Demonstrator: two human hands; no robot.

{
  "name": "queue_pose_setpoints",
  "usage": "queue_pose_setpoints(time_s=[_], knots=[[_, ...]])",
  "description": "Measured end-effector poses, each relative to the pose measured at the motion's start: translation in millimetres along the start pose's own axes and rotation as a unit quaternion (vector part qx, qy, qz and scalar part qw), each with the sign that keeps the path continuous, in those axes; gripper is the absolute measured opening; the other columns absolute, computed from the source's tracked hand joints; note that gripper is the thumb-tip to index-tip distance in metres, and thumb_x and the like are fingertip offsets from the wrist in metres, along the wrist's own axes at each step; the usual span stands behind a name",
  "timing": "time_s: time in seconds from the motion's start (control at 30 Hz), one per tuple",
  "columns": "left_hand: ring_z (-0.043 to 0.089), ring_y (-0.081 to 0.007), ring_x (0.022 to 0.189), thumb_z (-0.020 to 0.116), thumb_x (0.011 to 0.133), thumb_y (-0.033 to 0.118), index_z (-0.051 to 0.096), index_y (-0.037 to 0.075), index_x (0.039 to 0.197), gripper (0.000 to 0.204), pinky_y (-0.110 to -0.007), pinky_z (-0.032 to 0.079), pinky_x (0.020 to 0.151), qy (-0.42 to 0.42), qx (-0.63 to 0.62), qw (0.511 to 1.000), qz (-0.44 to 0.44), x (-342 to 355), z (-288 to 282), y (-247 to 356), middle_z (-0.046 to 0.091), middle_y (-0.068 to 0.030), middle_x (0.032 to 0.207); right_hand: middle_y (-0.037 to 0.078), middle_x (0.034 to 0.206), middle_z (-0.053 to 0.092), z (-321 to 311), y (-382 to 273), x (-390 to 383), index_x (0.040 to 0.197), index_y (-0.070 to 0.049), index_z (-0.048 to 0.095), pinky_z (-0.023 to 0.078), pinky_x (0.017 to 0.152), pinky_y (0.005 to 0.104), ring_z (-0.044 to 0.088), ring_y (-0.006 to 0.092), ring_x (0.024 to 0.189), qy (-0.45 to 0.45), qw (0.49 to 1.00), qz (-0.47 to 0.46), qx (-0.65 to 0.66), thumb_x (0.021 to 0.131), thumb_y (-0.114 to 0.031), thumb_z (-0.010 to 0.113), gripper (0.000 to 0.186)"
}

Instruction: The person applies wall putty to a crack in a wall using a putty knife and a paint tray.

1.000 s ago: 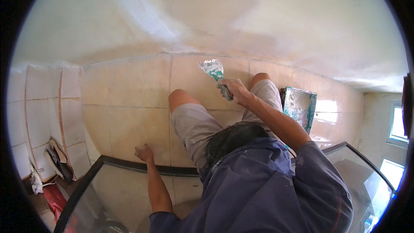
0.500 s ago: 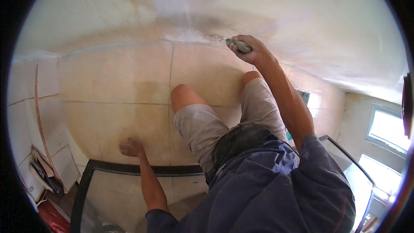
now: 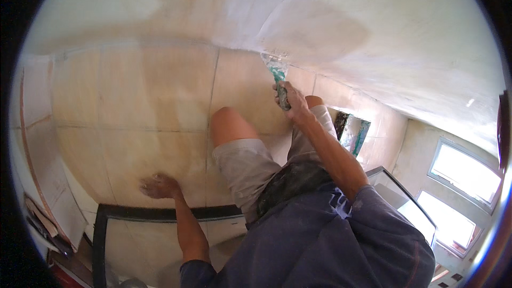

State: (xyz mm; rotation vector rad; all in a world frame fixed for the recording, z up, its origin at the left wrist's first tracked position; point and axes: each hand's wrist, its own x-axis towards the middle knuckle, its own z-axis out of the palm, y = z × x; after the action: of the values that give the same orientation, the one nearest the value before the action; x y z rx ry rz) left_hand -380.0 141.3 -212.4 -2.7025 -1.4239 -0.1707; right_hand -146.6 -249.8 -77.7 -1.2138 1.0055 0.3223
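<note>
A putty knife (image 3: 276, 68) with a smeared, wide metal blade and a green-and-grey handle is gripped in my right hand (image 3: 290, 100). Its blade edge meets the seam where the beige tiled surface (image 3: 160, 85) joins the pale plastered wall (image 3: 314, 0). Whitish residue shows around the blade. My left hand (image 3: 161, 185) is at the lower left, fingers stretched out over the tiles; whether the palm presses on them I cannot tell.
A black-framed glass panel (image 3: 170, 213) lies beside my left forearm. Right of my knees is a dark-edged rectangular piece with a green strip (image 3: 353, 130). Windows (image 3: 463, 168) stand at the far right. A raised tiled edge (image 3: 40, 144) runs along the left.
My right hand has moved down and slightly left, and the putty knife has turned so its blade now points up at the seam. The left hand's fingers are more spread.
</note>
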Motion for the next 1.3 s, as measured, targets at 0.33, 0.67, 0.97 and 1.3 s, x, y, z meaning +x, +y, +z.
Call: queue_pose_setpoints(time_s=[0.33,0.67,0.97,1.3], knots=[[0.034,-0.0388,0.117,0.044,0.085,0.034,0.035,0.005,0.127,0.052,-0.049,0.033,0.090,0.049,-0.025,0.998,-0.002,15.1,-3.2,5.3,0.034,-0.0237,0.127,0.007,0.080,0.056,15.0,-58.6,-66.9,0.095,0.001,0.050,0.045,0.050,0.0211,0.050,0.0113,0.058,-0.062,0.997,-0.036,-0.007,0.085,-0.015,0.050,0.019],[0.027,-0.0392,0.122,0.033,0.087,0.044,0.029,0.004,0.131,0.059,-0.049,0.027,0.094,0.016,0.011,1.000,0.017,4.2,2.2,-3.3,0.028,-0.0236,0.131,0.004,0.078,0.057,-13.6,-43.7,-105.7,0.096,-0.004,0.052,0.043,0.046,0.0212,0.051,0.0102,0.056,0.019,0.995,-0.056,-0.075,0.083,-0.020,0.052,0.020],[0.031,-0.0393,0.119,0.034,0.086,0.043,0.029,0.004,0.130,0.059,-0.048,0.027,0.095,-0.046,0.053,0.997,-0.037,7.9,7.3,-3.0,0.029,-0.0219,0.132,0.008,0.071,0.059,-10.2,8.2,14.1,0.084,0.001,0.058,0.044,0.045,0.0260,0.053,0.0149,0.052,0.006,0.999,-0.031,0.039,0.079,-0.018,0.057,0.020],[0.042,-0.0387,0.111,0.060,0.059,0.067,0.029,-0.003,0.128,0.103,-0.047,0.037,0.089,-0.325,0.062,0.943,-0.027,22.1,-66.7,-13.4,0.043,-0.0303,0.115,0.012,0.077,0.059,-1.2,-14.9,-19.8,0.089,0.005,0.055,0.043,0.045,0.0251,0.053,0.0152,0.055,-0.057,0.987,-0.087,0.123,0.079,-0.014,0.057,0.021]])
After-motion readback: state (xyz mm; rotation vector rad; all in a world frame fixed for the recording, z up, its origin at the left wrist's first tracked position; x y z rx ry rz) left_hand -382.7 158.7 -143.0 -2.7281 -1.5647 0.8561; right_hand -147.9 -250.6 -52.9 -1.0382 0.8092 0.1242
